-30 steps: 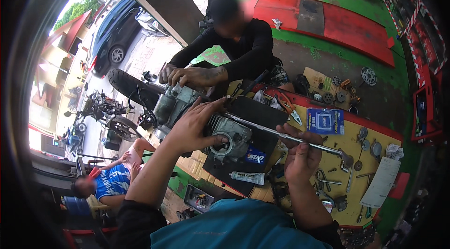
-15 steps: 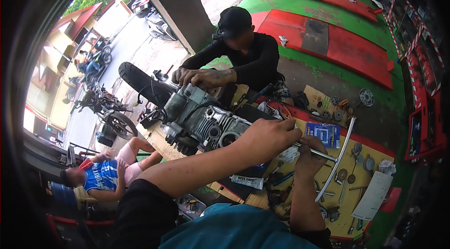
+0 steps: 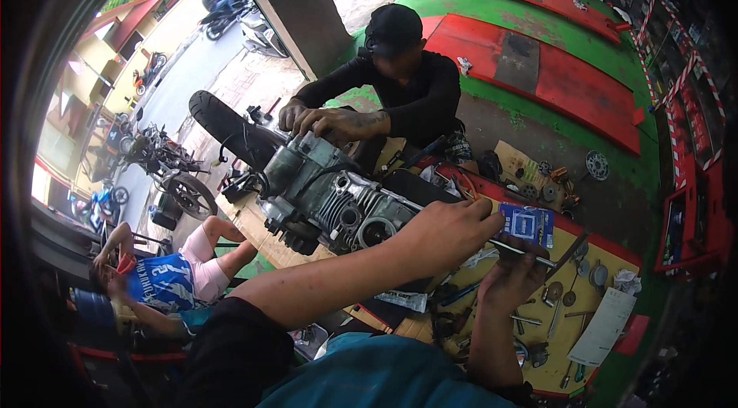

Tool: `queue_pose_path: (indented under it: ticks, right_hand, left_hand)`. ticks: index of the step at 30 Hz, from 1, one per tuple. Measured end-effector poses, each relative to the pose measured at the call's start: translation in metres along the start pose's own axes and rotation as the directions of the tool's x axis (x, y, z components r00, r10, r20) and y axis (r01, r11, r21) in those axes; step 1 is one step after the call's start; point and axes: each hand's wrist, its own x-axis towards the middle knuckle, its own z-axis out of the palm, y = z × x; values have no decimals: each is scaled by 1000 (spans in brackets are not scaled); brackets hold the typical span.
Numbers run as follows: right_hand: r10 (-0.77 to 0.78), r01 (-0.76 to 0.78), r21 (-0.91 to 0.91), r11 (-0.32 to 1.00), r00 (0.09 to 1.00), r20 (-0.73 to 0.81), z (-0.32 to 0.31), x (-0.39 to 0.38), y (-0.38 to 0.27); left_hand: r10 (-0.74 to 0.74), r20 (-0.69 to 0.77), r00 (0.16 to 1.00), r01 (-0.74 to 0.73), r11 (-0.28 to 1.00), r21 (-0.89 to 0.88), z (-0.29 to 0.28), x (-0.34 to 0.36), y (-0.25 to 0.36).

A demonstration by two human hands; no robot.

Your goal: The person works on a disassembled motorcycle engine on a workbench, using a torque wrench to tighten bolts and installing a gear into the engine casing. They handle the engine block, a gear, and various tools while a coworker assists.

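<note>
My left hand (image 3: 461,231) is closed on a long metal T-bar wrench (image 3: 539,259), beside a blue flat packet (image 3: 526,223). Just below it my right hand (image 3: 511,277) grips the wrench shaft near its crossbar, which is partly in shadow. Left of my hands is a grey engine (image 3: 306,170) with a finned cylinder (image 3: 346,208), attached to a rear tyre (image 3: 227,127). A co-worker in black (image 3: 415,93) leans over it, both hands (image 3: 315,120) on its top. Small metal parts and tools lie on the yellow worktop (image 3: 569,343), with a white paper (image 3: 601,323) at its right.
A person in a blue jersey (image 3: 161,285) reclines at the lower left. Parked motorcycles (image 3: 169,170) stand by the opening beside a dark pillar (image 3: 284,8). Red ramps (image 3: 576,89) lie on the green floor. A cardboard sheet with metal parts (image 3: 515,153) is behind the worktop.
My left hand has left the cylinder and moved right onto the wrench, whose crossbar has swung round at the right. The reclining person has raised an arm.
</note>
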Motion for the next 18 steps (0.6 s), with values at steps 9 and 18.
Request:
queue_pose_path:
  ticks: [9, 18]
  right_hand:
    - [61, -44, 123, 991, 989, -138, 73, 7, -28]
    - [-142, 117, 135, 984, 971, 193, 18, 18, 11]
  left_hand:
    - [32, 74, 997, -26, 996, -80, -9, -4, -13]
    - [-24, -64, 998, 21, 999, -46, -11, -2, -10]
